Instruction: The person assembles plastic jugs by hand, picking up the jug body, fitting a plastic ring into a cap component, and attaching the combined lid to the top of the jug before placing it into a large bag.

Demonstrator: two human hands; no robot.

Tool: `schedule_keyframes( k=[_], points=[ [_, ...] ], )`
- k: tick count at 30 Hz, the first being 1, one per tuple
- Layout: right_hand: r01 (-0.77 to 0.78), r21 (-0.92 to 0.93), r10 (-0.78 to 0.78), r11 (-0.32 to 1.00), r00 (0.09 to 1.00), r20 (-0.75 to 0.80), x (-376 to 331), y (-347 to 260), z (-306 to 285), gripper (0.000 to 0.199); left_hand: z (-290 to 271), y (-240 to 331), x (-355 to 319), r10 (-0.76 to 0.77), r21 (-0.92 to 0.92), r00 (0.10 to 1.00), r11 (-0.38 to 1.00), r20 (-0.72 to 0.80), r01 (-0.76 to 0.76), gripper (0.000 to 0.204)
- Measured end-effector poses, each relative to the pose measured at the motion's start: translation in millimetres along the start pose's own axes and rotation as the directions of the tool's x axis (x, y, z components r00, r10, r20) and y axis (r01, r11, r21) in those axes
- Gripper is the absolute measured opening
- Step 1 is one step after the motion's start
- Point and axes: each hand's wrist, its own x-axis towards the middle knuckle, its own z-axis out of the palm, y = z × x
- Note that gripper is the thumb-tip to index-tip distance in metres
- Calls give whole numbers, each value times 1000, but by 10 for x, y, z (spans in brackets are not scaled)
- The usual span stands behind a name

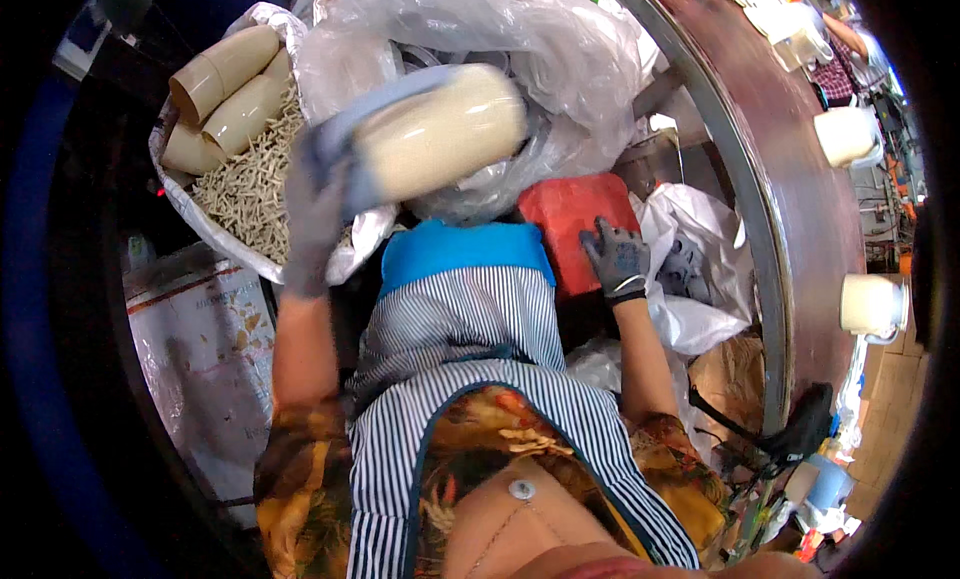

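Observation:
My gloved left hand is raised in front of me and smeared by motion. It is closed on the blue-grey side part of a cream jug-like container, which lies tilted on its side in the air. My right hand, gloved in grey, rests with fingers spread on a red block-like object at my right knee. What the red object is I cannot make out. Across my lap lies a bright blue cloth over a striped apron.
On the left, a white sack holds cream curved shells and many small beige pieces. Clear plastic bags lie ahead. A white bag with dark grey parts sits right. Cream jugs stand along the metal-edged table.

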Motion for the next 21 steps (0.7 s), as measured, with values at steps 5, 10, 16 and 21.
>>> schedule_keyframes(
  k=[5, 10, 16, 21],
  points=[
    [123, 528, -78, 840, 991, -107, 1438, -569, 188, 48, -939, -463, -636, -237, -89, 925, 971, -296, 220, 33],
    [171, 7, -170, 985, 981, -90, 2403, -852, 1283, 69, -927, -446, -888, -379, -180, 870, 924, -315, 337, 33],
    [11, 589, -70, 808, 995, 76, 2509, -1146, 878, 67, -756, -364, -798, -365, -192, 887, 928, -284, 320, 32],
    [49, 976, -268, -213, 958, -106, 1586, -1207, -261, 58, -714, -144, -580, 12, 549, 995, 833, 98, -64, 34]
  ],
)
